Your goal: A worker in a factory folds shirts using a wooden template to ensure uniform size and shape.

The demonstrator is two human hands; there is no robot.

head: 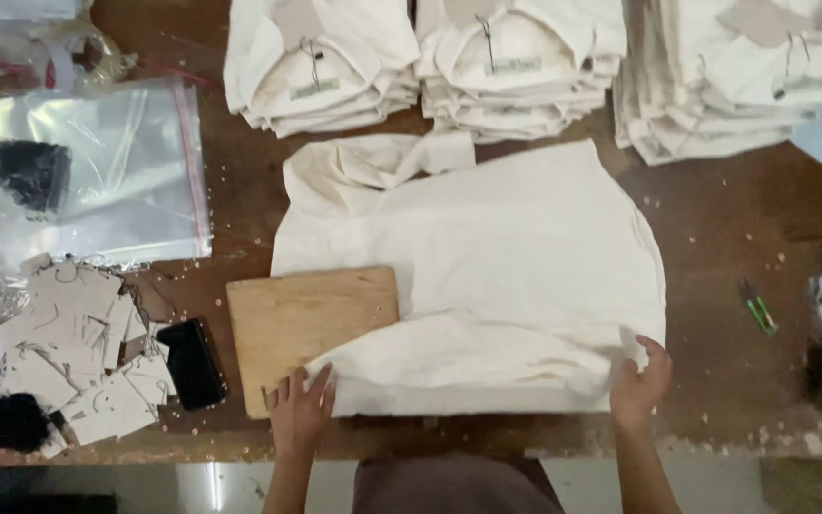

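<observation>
The light is soft and even, rather dim, and it comes from above. The pale cream garment point(516, 276) is the brightest area and loses some detail in its folds. The clear plastic bags point(97, 171) show white glare. The dark brown bench point(725, 228) looks dull, with only weak shadows under the hands. The whole picture is slightly blurred and grainy, more at the left edge.
</observation>
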